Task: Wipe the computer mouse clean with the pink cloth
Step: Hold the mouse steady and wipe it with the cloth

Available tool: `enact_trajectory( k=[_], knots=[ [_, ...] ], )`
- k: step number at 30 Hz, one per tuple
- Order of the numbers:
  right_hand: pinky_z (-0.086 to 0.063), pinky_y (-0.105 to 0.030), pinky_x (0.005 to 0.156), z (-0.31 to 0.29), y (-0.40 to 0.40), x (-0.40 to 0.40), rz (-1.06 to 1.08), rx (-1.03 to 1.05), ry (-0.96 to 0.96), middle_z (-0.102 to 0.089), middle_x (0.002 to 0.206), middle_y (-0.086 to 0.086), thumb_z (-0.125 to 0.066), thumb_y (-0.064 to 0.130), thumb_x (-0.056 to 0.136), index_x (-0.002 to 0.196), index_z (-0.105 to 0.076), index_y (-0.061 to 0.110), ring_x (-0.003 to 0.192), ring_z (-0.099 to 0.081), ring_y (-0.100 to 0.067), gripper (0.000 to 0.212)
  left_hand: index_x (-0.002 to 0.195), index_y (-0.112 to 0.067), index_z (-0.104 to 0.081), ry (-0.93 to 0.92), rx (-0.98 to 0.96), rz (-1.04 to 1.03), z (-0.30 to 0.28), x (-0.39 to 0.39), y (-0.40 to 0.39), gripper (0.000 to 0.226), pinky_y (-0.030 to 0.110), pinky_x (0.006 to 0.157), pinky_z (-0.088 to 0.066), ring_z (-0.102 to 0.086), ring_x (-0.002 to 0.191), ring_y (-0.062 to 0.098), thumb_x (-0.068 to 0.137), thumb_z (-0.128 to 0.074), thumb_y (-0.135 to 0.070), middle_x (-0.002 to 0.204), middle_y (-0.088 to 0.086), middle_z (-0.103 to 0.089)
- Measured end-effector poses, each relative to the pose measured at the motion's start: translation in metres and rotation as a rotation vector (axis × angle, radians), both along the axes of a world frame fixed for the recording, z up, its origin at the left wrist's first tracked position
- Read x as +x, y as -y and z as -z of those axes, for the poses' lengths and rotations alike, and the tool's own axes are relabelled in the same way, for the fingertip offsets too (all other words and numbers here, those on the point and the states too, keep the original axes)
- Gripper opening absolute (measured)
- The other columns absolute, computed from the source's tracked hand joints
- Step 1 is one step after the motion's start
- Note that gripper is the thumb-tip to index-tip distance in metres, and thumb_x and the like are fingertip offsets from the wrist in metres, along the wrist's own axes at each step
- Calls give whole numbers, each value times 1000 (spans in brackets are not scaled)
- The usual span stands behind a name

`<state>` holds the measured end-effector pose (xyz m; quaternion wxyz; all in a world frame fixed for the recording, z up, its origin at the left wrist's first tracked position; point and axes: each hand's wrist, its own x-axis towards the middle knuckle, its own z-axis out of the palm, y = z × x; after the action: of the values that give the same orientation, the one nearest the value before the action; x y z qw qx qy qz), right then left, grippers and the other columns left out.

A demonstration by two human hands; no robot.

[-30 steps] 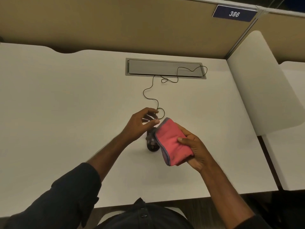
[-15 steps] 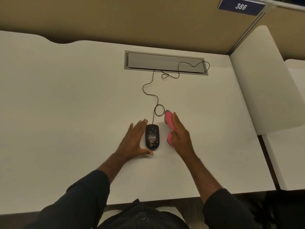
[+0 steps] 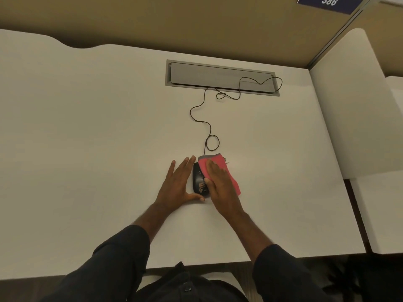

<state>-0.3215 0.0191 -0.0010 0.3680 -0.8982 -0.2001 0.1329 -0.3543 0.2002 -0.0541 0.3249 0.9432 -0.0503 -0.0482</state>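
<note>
Centrally, just below the middle of the frame, a black wired computer mouse [image 3: 198, 180] was seen lying on the white rectangular desk top [image 3: 87, 138]. The left hand [image 3: 177, 186] was laid flat on the desk against the mouse's left side, fingers straight and spread, the thumb stretched along the mouse's near end. The right hand [image 3: 220, 188] was pressed with straight fingers onto a folded pink cloth with a grey-edged hem [image 3: 220, 165], which was draped over the right part of the mouse and onto the desk beside it; only the mouse's left half was left uncovered. A thin black cable [image 3: 197, 106] was traced in loops from the mouse up to a grey rectangular cable hatch [image 3: 218, 76] set into the desk in the upper middle. A blue plate marked 386 [image 3: 328, 3] was visible at the upper right.
</note>
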Motion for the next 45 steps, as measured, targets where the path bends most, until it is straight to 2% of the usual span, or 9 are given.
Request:
enact_trajectory(
  k=[5, 8, 15, 23, 29, 35, 39, 41, 45],
  knots=[
    [-22, -54, 119, 3, 3, 7, -9, -94, 105, -40, 156, -2, -44, 32, 101, 149, -42, 16, 150, -25, -20, 50, 157, -20, 2, 13, 1, 6, -2, -1, -1, 124, 52, 124, -2, -7, 153, 14, 68, -49, -90, 165, 1, -12],
    [-21, -58, 117, 5, 4, 14, -23, -108, 115, -40, 156, 1, -44, 30, 102, 147, -45, 25, 151, -21, -19, 45, 157, -21, 3, 23, 3, 4, -2, -1, -1, 124, 53, 123, -3, -10, 152, 16, 68, -48, -90, 165, 3, -15],
    [-24, -52, 117, 13, -1, 15, -97, -288, 129, -18, 165, -3, -33, 37, 104, 157, -24, 21, 153, -7, -24, 56, 157, -23, 3, 21, 13, -9, 2, -1, -1, 121, 50, 124, -3, -2, 150, 7, 70, -45, -92, 163, -3, -9],
    [-32, -48, 114, 15, -8, 11, -77, -413, 169, -22, 164, -3, -22, 43, 104, 157, -23, 24, 152, -14, -26, 56, 157, -24, 4, 34, 30, -19, 4, -1, -1, 119, 48, 124, -1, 3, 150, 3, 71, -42, -92, 164, -1, -12],
    [-37, -46, 111, 18, -4, 2, -55, -428, 168, -20, 165, -2, -17, 47, 102, 158, -19, 25, 152, -15, -27, 59, 157, -19, -9, 58, 32, -20, 2, -2, -1, 117, 50, 124, -4, -6, 151, 7, 72, -43, -91, 164, 1, -18],
    [-29, -44, 115, 24, 1, -30, 15, -371, 160, -25, 162, -8, -30, 43, 104, 156, -18, 21, 150, -21, -29, 58, 157, -23, -5, 31, 10, -28, 1, -1, 0, 116, 49, 124, -2, 5, 148, 0, 71, -38, -93, 161, -6, -6],
    [-21, -42, 117, 25, 10, -50, 35, -332, 155, -27, 161, -8, -35, 40, 104, 156, -19, 18, 149, -24, -30, 59, 156, -25, -3, -6, 17, -24, -1, -1, 0, 119, 48, 124, 2, 7, 147, 3, 67, -35, -96, 161, -6, -2],
    [-25, -45, 113, 23, 12, -53, 42, -336, 187, -35, 157, -12, -44, 35, 101, 154, -20, 18, 144, -34, -34, 60, 157, -24, -4, -17, 22, -21, -3, -1, 0, 120, 48, 124, 3, 5, 148, 5, 66, -36, -96, 162, -4, -4],
    [-45, -51, 102, 17, 10, -40, 65, -379, 182, -44, 151, -16, -65, 19, 92, 151, -34, 12, 137, -45, -39, 67, 155, -23, -1, -33, 43, -3, -6, -1, -1, 118, 49, 124, 3, -3, 152, 13, 68, -41, -92, 164, 1, -8]
  ],
)
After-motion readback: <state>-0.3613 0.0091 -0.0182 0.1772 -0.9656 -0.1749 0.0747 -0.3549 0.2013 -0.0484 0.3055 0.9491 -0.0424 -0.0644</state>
